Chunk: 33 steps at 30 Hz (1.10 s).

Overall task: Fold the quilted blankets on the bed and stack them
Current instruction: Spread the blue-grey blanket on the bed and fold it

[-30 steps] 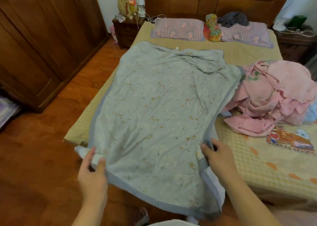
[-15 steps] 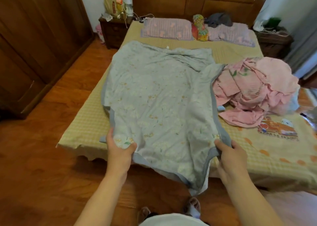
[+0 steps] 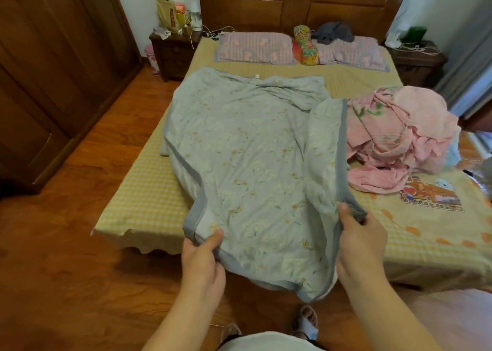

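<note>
A pale grey-blue quilted blanket [image 3: 247,148] with small yellow flowers and a grey border lies lengthwise on the bed [image 3: 149,199]. Its near end hangs past the foot of the bed. My left hand [image 3: 203,257] pinches the blanket's near left corner. My right hand [image 3: 359,244] grips the near right edge by the grey border, lifted slightly. A crumpled pink blanket [image 3: 404,137] is heaped on the right side of the bed, apart from both hands.
Two striped pillows [image 3: 255,48], a colourful stuffed toy [image 3: 304,44] and a dark garment sit by the headboard. A wooden wardrobe [image 3: 53,57] stands left, nightstands [image 3: 173,49] flank the bed. Wooden floor lies in front; my feet in slippers show below.
Both hands have drawn the blanket's near corners inward and toward me, so the near end has narrowed and the left side has pulled off the bed edge. The view has shifted.
</note>
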Each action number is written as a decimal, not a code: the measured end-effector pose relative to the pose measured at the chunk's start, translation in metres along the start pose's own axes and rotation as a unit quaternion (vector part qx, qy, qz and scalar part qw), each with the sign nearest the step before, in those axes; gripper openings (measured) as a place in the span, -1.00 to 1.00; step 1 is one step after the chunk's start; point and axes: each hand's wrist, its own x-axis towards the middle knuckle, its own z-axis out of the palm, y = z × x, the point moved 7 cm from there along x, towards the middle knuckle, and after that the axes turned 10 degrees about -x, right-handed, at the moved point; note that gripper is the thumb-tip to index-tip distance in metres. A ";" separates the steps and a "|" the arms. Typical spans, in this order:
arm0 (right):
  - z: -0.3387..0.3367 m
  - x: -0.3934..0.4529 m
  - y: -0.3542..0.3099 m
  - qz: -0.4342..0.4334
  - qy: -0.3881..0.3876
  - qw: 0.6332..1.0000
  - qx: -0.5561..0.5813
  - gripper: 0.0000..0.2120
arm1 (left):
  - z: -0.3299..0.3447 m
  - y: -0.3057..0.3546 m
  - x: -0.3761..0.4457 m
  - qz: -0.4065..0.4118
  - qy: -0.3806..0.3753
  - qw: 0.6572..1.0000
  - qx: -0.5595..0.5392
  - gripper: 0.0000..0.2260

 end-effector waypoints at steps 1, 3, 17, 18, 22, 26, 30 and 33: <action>0.004 -0.003 0.003 -0.006 -0.013 1.000 -0.022 -0.91 | -0.001 0.002 0.000 0.011 -0.010 1.000 0.022 -0.60; 0.008 -0.006 0.009 -0.018 -0.025 0.998 -0.061 -0.89 | 0.001 0.013 -0.003 0.072 -0.054 0.990 0.108 -0.63; 0.084 -0.092 0.010 -0.351 -0.164 0.862 -0.328 -0.84 | 0.033 -0.019 -0.025 0.066 -0.251 0.858 0.444 -0.60; 0.082 -0.094 0.013 -0.362 -0.170 0.858 -0.323 -0.86 | 0.028 -0.019 -0.023 0.067 -0.250 0.852 0.455 -0.54; 0.089 -0.100 0.026 -0.387 -0.226 0.823 -0.348 -0.68 | 0.025 -0.018 -0.022 0.071 -0.264 0.810 0.518 -0.58; 0.094 -0.108 0.033 -0.414 -0.238 0.776 -0.412 -0.56 | 0.037 -0.006 -0.026 0.105 -0.289 0.740 0.597 -0.67; 0.095 -0.108 0.031 -0.424 -0.234 0.761 -0.432 -0.51 | 0.041 0.000 -0.028 0.133 -0.288 0.705 0.635 -0.65; 0.097 -0.108 0.029 -0.434 -0.240 0.754 -0.430 -0.51 | 0.045 0.002 -0.029 0.131 -0.286 0.698 0.643 -0.64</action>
